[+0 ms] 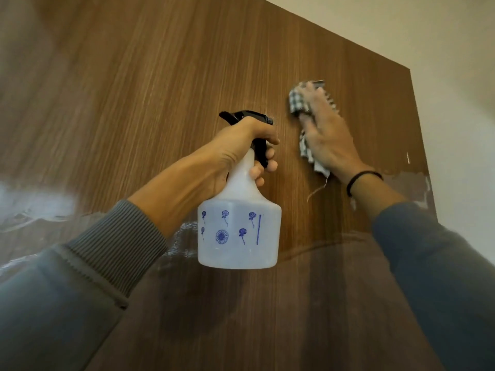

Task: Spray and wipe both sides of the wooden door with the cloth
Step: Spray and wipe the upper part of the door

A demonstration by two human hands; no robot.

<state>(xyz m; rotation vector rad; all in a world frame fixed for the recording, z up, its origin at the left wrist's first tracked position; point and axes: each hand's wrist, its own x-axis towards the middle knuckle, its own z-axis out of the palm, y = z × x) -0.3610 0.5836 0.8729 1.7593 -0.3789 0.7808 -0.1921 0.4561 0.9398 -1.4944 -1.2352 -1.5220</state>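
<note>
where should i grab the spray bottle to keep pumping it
The narrow neck of the spray bottle, under the black trigger head, from the side opposite the nozzle: the body is wide and boxy, and the trigger is within reach, as the left hand shows.

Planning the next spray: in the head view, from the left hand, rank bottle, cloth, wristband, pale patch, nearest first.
1. Bottle: in the left hand.
2. Cloth: under the right hand.
3. Wristband: right wrist.
4. Pale patch: door's right edge.

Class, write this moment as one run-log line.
left hand: grips spray bottle | right hand: presses checked cloth on wooden door | stage: wiping
</note>
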